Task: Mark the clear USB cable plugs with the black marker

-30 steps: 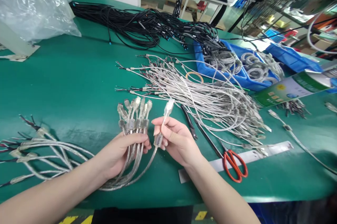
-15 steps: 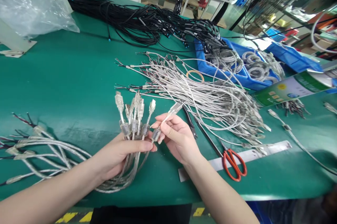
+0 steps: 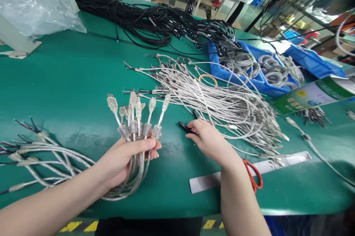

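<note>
My left hand (image 3: 135, 156) is closed around a bunch of several USB cables (image 3: 138, 128). Their clear plugs point up and fan out above the thumb, and a grey ferrite lump sits below each plug. The cables loop down under the hand, and their stripped wire ends (image 3: 30, 128) lie on the left of the table. My right hand (image 3: 205, 138) is over a slim black tool (image 3: 185, 128), with the fingers closed on it. Two black ends stick out past the fingers; its kind is not clear. Red-handled scissors (image 3: 253, 175) are partly behind the right forearm.
A steel ruler (image 3: 205, 183) lies under the scissors. A large pile of white USB cables (image 3: 210, 99) spreads across the middle. Behind are black cables (image 3: 138, 21) and blue bins (image 3: 235, 77) with coiled cables. A plastic bag (image 3: 41, 3) rests at the back left.
My right hand has let go of one USB cable's plug end and moved right to the black tool. That plug now stands with the others in my left hand.
</note>
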`<action>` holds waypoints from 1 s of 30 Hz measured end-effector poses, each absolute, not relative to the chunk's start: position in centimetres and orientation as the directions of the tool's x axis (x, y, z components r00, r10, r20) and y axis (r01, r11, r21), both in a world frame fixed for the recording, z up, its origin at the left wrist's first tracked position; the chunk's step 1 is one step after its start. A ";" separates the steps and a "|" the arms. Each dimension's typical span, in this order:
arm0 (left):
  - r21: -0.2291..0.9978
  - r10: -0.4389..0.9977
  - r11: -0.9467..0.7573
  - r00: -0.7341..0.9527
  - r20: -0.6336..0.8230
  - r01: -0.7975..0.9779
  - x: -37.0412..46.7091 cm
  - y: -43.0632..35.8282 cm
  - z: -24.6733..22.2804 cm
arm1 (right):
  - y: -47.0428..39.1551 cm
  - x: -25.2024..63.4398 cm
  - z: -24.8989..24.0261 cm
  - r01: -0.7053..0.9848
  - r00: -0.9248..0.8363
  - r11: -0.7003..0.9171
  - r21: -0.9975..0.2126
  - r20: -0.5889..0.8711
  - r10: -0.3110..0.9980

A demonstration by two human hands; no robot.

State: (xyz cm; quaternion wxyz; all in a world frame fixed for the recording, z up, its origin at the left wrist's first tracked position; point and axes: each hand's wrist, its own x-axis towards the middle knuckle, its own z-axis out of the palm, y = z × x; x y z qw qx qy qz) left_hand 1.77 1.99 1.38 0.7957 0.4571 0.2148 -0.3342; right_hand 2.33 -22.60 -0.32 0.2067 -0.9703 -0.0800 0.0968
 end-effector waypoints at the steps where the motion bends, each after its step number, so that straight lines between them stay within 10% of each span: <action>1: 0.601 -0.329 0.353 0.697 -0.638 0.717 1.8 2.0 1.3 | -22.3 2.2 -0.2 0.124 0.976 -0.880 -0.459 -0.101 0.191; 6: 0.595 -0.302 0.339 0.683 -0.665 0.729 1.6 1.9 1.2 | -20.0 0.5 0.8 0.093 0.978 -0.321 -0.942 0.026 0.208; 9: 0.649 -0.304 0.329 0.727 -0.615 0.686 1.5 2.0 0.9 | -18.7 -0.4 1.3 -0.005 0.957 -0.083 -0.997 -0.029 0.288; 30: 0.801 -0.362 0.262 0.824 -0.435 0.538 0.8 2.1 0.5 | -15.8 -1.7 1.6 0.051 0.883 -0.201 -0.978 -0.050 0.466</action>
